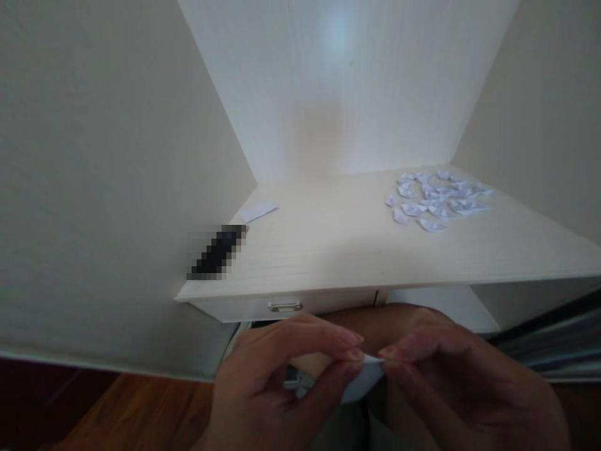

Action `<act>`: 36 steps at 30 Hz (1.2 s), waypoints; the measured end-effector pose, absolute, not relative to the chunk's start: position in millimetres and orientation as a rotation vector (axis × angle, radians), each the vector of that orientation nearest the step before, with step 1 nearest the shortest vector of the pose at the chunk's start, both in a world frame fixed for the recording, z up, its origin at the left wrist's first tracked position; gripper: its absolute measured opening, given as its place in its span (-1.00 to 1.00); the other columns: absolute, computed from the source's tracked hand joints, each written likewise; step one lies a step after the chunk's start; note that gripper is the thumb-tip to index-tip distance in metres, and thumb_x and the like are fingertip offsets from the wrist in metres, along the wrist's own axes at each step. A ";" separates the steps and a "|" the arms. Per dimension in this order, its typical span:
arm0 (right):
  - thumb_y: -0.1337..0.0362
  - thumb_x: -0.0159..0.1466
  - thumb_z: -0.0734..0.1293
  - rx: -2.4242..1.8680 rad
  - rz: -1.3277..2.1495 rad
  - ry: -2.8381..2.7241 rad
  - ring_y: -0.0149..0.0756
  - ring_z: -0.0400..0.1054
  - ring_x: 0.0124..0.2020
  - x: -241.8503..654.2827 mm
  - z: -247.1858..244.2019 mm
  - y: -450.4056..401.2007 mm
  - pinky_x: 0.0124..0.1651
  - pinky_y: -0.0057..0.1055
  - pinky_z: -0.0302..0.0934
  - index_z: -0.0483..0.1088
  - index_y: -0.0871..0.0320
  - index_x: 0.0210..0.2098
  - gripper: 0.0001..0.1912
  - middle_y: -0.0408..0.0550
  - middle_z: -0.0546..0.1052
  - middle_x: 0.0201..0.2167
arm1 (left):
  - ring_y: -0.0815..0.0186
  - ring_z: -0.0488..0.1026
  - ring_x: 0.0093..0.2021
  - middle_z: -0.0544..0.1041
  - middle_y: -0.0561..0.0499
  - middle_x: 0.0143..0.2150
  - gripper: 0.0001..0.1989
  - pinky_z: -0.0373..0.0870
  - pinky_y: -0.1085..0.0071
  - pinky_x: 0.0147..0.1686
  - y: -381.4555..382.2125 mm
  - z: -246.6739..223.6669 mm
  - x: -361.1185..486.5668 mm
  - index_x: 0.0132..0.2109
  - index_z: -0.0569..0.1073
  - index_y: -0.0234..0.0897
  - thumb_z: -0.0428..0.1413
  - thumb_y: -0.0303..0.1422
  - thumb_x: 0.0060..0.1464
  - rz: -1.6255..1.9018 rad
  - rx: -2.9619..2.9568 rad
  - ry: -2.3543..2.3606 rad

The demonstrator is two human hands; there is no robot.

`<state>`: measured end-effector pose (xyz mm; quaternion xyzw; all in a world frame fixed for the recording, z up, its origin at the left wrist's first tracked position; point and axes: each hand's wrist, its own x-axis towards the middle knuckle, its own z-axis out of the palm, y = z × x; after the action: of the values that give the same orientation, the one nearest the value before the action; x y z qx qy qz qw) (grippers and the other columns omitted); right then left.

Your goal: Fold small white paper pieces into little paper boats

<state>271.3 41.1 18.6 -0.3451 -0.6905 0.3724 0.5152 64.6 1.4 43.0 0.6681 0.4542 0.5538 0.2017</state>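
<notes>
Head view, both hands low in the frame, over the lap and short of the bench point(319, 232)'s front edge.

Left hand point(277, 376): grip pinching, thumb and forefinger closed on the upper left corner of a small white paper point(369, 379). Right hand point(474, 382): grip pinching likewise, thumb and forefinger on the upper right corner of the same paper. Fingertips of the two hands near each other, a short length of the top edge showing between them. Paper held in the air, clear of the bench; its lower part slants down toward the left hand. Number of layers cannot be told; the remaining fingers of both hands are curled, partly hidden.

Bench, far right: a loose cluster of white folded pieces point(436, 195), boat-like in outline, many touching or overlapping. Exact count not readable, outlines blurred.

Bench, far left: a flat white slip point(260, 211), lying near the left panel point(117, 156). Nearer the front, just beside that panel, a dark object point(218, 252), pixelated, identity cannot be told.

Bench is pale and wood-grained, enclosed by the left panel, a back panel point(352, 94) with a bright spot high up, and a right panel point(554, 125). Under the top: a drawer point(244, 307) with a metal handle point(285, 306), and an open recess to its right. A bare leg point(366, 319) shows behind the hands. Reddish-brown wood floor point(154, 407) at lower left.
</notes>
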 end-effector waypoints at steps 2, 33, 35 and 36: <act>0.25 0.39 0.50 -0.806 0.927 -1.654 -0.25 0.61 -0.38 270.2 16.8 41.2 -0.34 -0.42 0.49 0.57 -0.06 -0.23 -0.94 -0.16 0.67 -0.38 | 0.36 0.74 -0.22 0.77 0.21 -0.20 -0.75 0.70 0.53 -0.18 1.5 47.3 61.0 -0.09 0.64 0.01 0.38 -0.49 0.20 1.483 1.913 1.256; 0.27 0.27 0.59 -0.810 1.502 -1.284 -0.30 0.65 -0.29 257.9 20.2 52.1 -0.27 -0.48 0.54 0.59 0.01 -0.11 -0.78 -0.12 0.73 -0.26 | 0.40 0.68 -0.42 0.75 0.17 -0.37 -0.87 0.57 0.66 -0.42 18.0 55.7 66.3 -0.29 0.74 0.03 0.38 -0.39 0.17 1.333 1.777 1.508; 0.28 0.27 0.59 -0.784 1.518 -1.241 -0.29 0.67 -0.25 254.5 15.8 50.6 -0.23 -0.46 0.55 0.59 0.00 -0.11 -0.79 -0.13 0.74 -0.21 | 0.41 0.67 -0.43 0.75 0.18 -0.37 -0.87 0.57 0.66 -0.42 17.7 50.8 69.8 -0.30 0.75 0.04 0.39 -0.38 0.14 1.439 1.649 1.590; 0.29 0.27 0.59 -0.780 1.515 -1.225 -0.28 0.67 -0.24 252.4 13.7 49.3 -0.22 -0.45 0.56 0.60 0.01 -0.12 -0.79 -0.13 0.74 -0.21 | 0.40 0.66 -0.44 0.75 0.17 -0.38 -0.89 0.57 0.66 -0.43 17.9 48.0 71.8 -0.31 0.75 0.04 0.40 -0.36 0.13 1.474 1.580 1.622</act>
<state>252.4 49.3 13.7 -0.3223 -0.5061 0.6261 0.4981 71.8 17.9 48.0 0.5707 0.5860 0.5322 0.2181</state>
